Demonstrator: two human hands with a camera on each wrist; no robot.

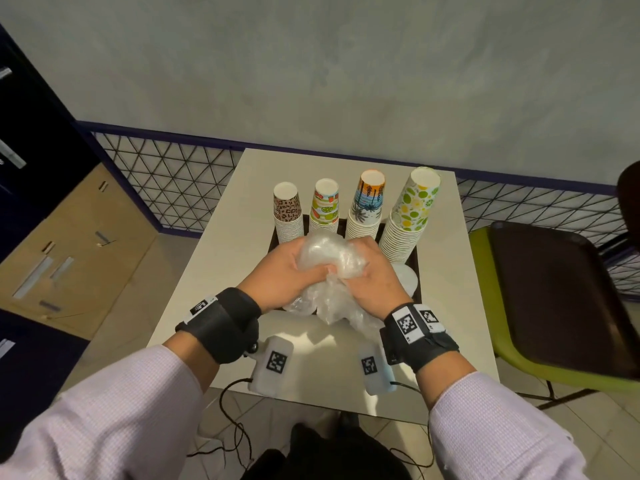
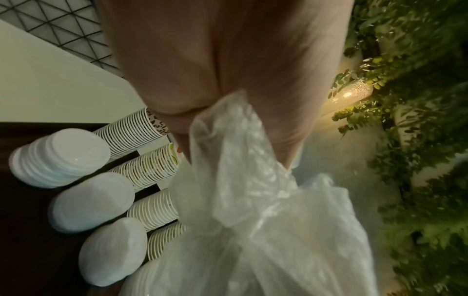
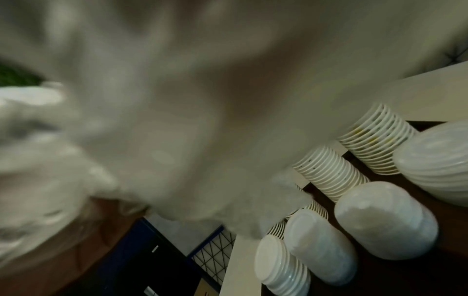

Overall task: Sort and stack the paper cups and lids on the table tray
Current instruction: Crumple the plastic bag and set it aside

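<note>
Clear plastic: a crumpled transparent bag point(image 1: 329, 268) is bunched between both hands, held above the front of the tray.
Left hand point(image 1: 277, 275): its grip is curled around the bag's left side.
Right hand point(image 1: 369, 277): its grip pinches and gathers the bag's right side.
Cups: four upside-down stacks stand in a row at the back of the dark tray point(image 1: 417, 268): leopard print point(image 1: 286, 213), fruit print point(image 1: 324, 209), palm print point(image 1: 366, 207) and lime print point(image 1: 410, 216).
Lids: white lid stacks point(image 2: 64, 158) sit in front of the cups; one stack still seems partly inside the bag.
Tabletop point(image 1: 214, 268): white, carrying the tray.
Risk: the hands work just beside the cups, so a tug on the bag could likely tip a tall stack or drag lids off.
</note>
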